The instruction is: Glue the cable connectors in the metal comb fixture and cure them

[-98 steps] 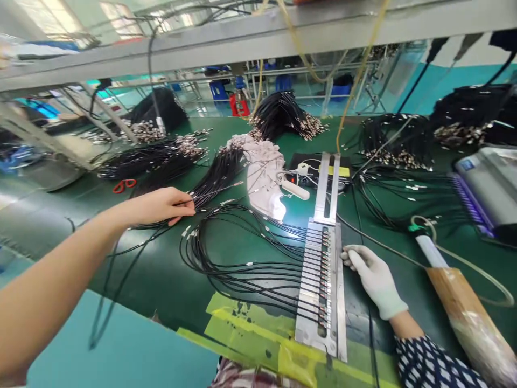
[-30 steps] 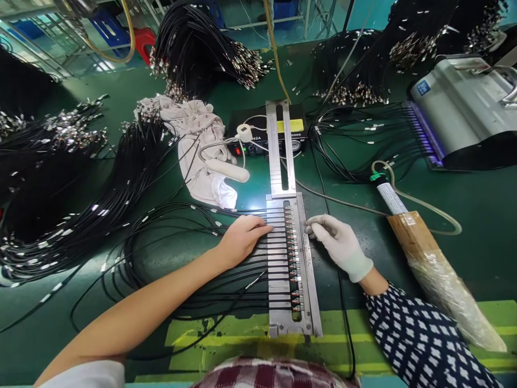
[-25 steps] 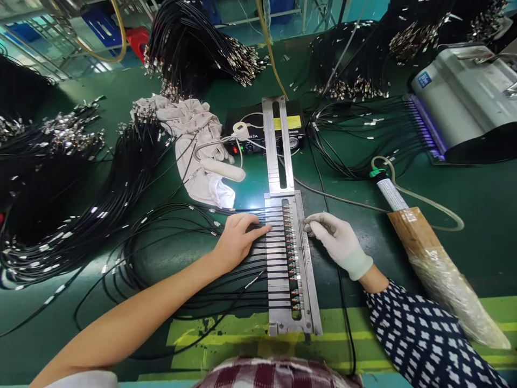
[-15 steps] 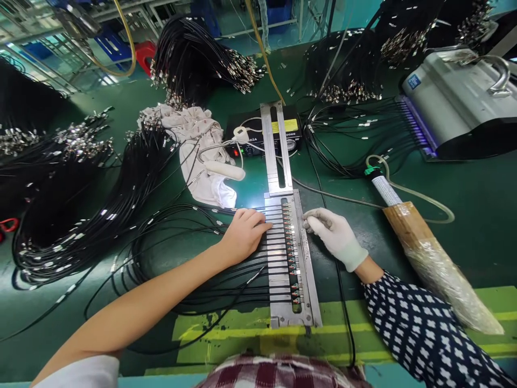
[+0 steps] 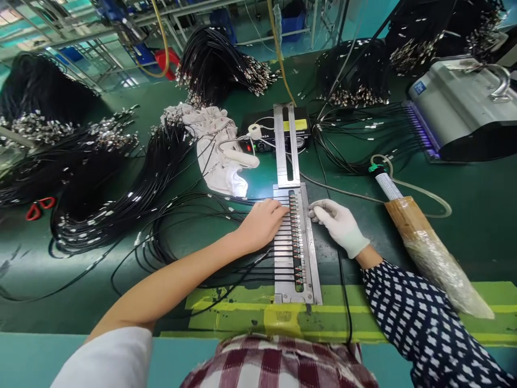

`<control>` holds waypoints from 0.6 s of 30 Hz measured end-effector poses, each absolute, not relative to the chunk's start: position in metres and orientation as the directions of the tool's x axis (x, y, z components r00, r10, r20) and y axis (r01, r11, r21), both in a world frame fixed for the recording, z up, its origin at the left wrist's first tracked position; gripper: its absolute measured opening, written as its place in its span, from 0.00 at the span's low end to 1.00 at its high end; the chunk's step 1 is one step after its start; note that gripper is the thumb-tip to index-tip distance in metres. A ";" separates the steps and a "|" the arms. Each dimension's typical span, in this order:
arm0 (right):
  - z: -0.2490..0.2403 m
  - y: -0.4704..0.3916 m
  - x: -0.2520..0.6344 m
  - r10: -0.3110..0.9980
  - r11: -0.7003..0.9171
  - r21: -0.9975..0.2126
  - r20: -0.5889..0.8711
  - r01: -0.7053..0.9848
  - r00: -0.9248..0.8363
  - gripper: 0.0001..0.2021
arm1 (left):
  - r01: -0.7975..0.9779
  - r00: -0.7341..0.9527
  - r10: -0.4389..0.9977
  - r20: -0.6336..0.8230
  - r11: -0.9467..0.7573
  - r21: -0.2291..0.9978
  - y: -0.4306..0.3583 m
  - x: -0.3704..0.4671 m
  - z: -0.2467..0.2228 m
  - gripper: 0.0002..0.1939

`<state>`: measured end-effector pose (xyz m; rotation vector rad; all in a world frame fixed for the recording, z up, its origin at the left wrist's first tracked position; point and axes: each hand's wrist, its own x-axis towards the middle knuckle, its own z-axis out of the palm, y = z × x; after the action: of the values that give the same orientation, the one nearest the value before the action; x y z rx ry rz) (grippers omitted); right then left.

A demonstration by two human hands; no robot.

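A slotted metal fixture (image 5: 283, 291) lies lengthwise on the bench, with a row of black cables (image 5: 283, 248) laid across it and their small metal connectors (image 5: 298, 231) over its slot. My bare left hand (image 5: 262, 223) rests on the upper part of the row, its fingers together and closed on a black cable near its connector end. The fingertips partly cover the cables there. On the other side, my right hand (image 5: 339, 223), in a white glove with greyish fingertips, is pinched closed beside the fixture's right edge. What sits between its thumb and finger is too small to make out.
Behind the fixture sits a black control box (image 5: 252, 126). Crumpled cloth (image 5: 214, 145) and large cable bundles (image 5: 133, 205) lie left, with red-handled scissors (image 5: 40, 208). Rightward are a plastic-wrapped syringe (image 5: 428, 242) with a tube and a metal-cased lamp (image 5: 464, 113) glowing violet.
The camera view has turned slightly left, so the fixture and bench items appear farther right. Both hands keep nearly the same place and pose at the fixture.
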<state>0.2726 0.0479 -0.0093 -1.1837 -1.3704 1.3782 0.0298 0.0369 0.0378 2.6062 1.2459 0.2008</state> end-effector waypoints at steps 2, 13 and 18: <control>-0.012 0.050 0.274 0.976 -0.043 -0.997 -0.055 0.058 -0.212 0.19 | 0.733 0.594 0.804 0.033 -0.558 0.389 0.014 0.016 0.042 0.10; 0.021 0.004 0.238 0.660 0.728 -0.538 0.384 0.425 -0.645 0.13 | 0.661 0.380 0.920 0.097 -0.343 0.667 -0.063 0.002 0.028 0.05; 0.026 -0.019 0.215 0.579 0.761 -0.567 0.377 0.314 -0.723 0.12 | 0.616 0.361 0.926 0.105 -0.322 0.719 -0.080 -0.004 0.041 0.04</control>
<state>0.2146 -0.0190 0.0256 -0.6688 -2.4084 0.6429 -0.0039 -0.0797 0.0409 2.0465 1.3314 0.6957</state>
